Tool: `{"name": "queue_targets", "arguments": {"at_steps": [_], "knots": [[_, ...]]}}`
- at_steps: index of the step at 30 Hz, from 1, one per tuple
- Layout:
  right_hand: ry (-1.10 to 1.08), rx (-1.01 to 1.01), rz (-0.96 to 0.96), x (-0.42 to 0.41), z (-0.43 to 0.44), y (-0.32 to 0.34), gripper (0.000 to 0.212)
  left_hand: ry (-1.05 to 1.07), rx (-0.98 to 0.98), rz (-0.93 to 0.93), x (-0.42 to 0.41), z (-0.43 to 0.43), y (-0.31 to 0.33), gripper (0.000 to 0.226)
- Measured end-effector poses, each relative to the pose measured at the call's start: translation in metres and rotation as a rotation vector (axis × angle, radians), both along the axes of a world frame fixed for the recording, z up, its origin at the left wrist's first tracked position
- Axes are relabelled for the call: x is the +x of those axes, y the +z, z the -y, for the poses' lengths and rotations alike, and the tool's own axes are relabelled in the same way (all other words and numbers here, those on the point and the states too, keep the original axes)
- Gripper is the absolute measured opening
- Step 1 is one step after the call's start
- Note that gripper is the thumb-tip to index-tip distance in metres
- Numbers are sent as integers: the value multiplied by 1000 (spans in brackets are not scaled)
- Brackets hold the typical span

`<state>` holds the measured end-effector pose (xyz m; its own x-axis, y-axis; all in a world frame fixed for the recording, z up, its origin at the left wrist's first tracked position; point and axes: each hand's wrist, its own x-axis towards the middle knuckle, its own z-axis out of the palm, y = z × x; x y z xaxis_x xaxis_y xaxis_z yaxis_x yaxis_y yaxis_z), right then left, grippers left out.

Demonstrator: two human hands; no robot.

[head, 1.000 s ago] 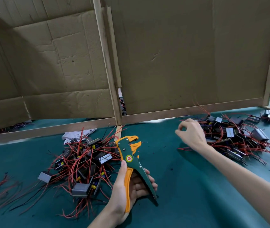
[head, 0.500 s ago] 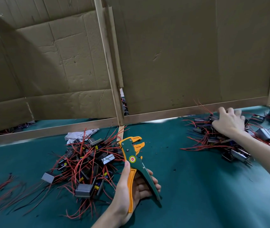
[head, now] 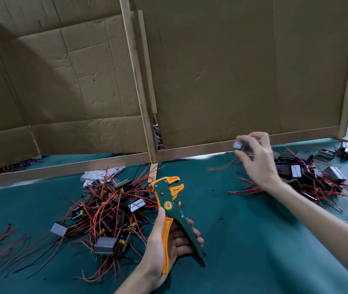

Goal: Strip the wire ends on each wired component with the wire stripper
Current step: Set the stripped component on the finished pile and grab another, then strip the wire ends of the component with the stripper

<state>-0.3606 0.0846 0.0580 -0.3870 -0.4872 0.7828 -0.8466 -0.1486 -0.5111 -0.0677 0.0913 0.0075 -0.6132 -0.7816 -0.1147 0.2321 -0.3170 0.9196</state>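
Step in hand: picking the next part. Right hand [head: 258,164] pinches a grey wired component [head: 238,144], blurred, above the pile [head: 317,177] near the tabletop's [head: 243,230] far right edge. Left hand [head: 169,247] grips the wire stripper [head: 170,205] mid-front, head up, handles spread. Next, probably: bring a lead end into the jaws, then squeeze.

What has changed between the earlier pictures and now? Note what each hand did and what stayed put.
The right hand, down in the right pile half a second ago, has lifted and drawn back leftward. It now pinches one component, with a red wire trailing below. The left hand still holds the stripper beside the left pile. Both piles stay put.
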Motion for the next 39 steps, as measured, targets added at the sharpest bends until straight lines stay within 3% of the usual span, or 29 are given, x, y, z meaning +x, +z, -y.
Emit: {"name": "queue_targets", "arguments": {"at_steps": [5,9,11,15,18,22,25,29,31,34,39], "knots": [[347,134,296,60,-5,-24,41,12,3,-2,-1,-1,1,80],[461,248,326,73,-17,-37,19,4,6,5,-2,0,-2,80],[399,202,265,72,-22,-36,17,-7,8,5,-2,0,-2,80],[306,68,76,69,-30,-33,57,-13,0,0,-1,1,-2,80],[270,136,-61,65,-31,-37,60,-7,-7,2,-1,0,-2,80],[378,437,-65,63,-33,-41,52,3,-18,5,-1,-1,-2,80],[424,540,-37,61,-33,-41,47,9,-23,6,-1,-1,-1,81],[478,669,-103,68,-33,-45,19,22,-28,7,-1,0,-3,80],[477,705,-180,69,-31,-47,6,26,-26,3,-1,1,-4,80],[443,680,-221,67,-29,-48,11,30,-18,-5,-2,1,-5,79],[465,619,49,69,-31,-49,12,28,-16,-9,-1,3,-6,79]]}}
